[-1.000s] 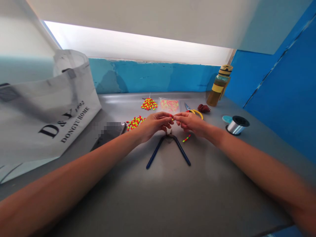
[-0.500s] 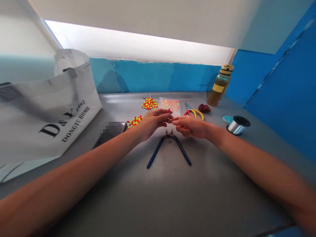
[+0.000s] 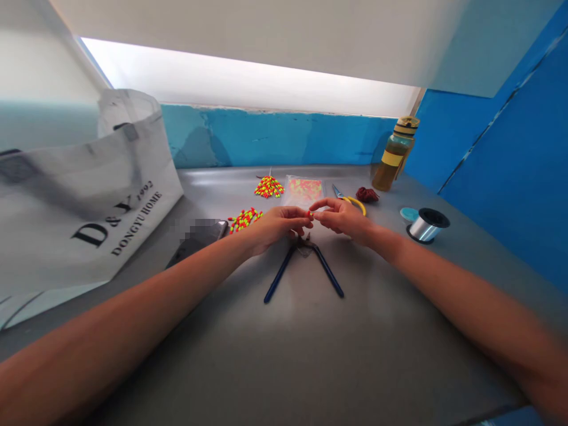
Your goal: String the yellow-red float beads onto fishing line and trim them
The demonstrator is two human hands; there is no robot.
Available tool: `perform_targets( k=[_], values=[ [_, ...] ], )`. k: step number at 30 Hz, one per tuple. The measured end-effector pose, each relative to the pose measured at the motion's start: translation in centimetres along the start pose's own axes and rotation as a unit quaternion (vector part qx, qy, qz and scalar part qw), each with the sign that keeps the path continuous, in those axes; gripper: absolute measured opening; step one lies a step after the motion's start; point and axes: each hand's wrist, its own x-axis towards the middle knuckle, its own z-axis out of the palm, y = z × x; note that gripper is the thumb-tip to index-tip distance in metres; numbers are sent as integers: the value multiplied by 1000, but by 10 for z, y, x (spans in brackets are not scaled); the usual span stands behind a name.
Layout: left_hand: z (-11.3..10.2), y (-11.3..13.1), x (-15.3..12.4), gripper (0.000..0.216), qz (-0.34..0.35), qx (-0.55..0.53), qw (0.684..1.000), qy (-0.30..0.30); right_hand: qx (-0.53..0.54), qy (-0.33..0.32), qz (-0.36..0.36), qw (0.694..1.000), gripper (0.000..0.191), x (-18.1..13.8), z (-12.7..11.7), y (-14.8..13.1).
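My left hand [image 3: 277, 225] and my right hand [image 3: 341, 217] meet fingertip to fingertip over the grey table [image 3: 284, 343]. Between the pinched fingers sits a tiny red and yellow bead [image 3: 309, 214]; which hand bears it is hard to tell. Directly below the hands lie blue-handled pliers [image 3: 304, 267], handles spread apart. Two heaps of red, yellow and green beads [image 3: 243, 219] [image 3: 268, 187] lie to the left and behind. A clear bag of beads [image 3: 304, 189] lies just beyond the hands.
A white printed shopping bag [image 3: 84, 201] fills the left side. A dark phone [image 3: 197, 239] lies beside it. Yellow-handled scissors [image 3: 350, 201], a dark red clump [image 3: 366, 194], an amber bottle [image 3: 394, 155] and a spool of clear line [image 3: 425, 225] stand at the right. Blue walls enclose the back and right.
The hands drew slightly apart half a second ago, then came together again in a pinch. The short bead string that lay by my right hand is no longer visible.
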Motion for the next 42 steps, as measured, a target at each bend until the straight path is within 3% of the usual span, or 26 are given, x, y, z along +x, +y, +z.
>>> perform_targets(
  k=[11, 21, 27, 42],
  values=[
    [-3, 0, -3, 29, -8, 42, 996, -78, -56, -32, 5, 998, 29, -3, 4, 1],
    [-5, -2, -2, 28, -6, 35, 994, -104, -164, -37, -49, 985, 22, -3, 6, 1],
    [-7, 3, -4, 28, 11, 20, 988, -151, -172, -26, -80, 981, 20, -6, 11, -2],
    [-7, 4, -4, 24, 20, 29, 987, -160, -178, -33, -102, 978, 26, -5, 11, -1]
  ],
)
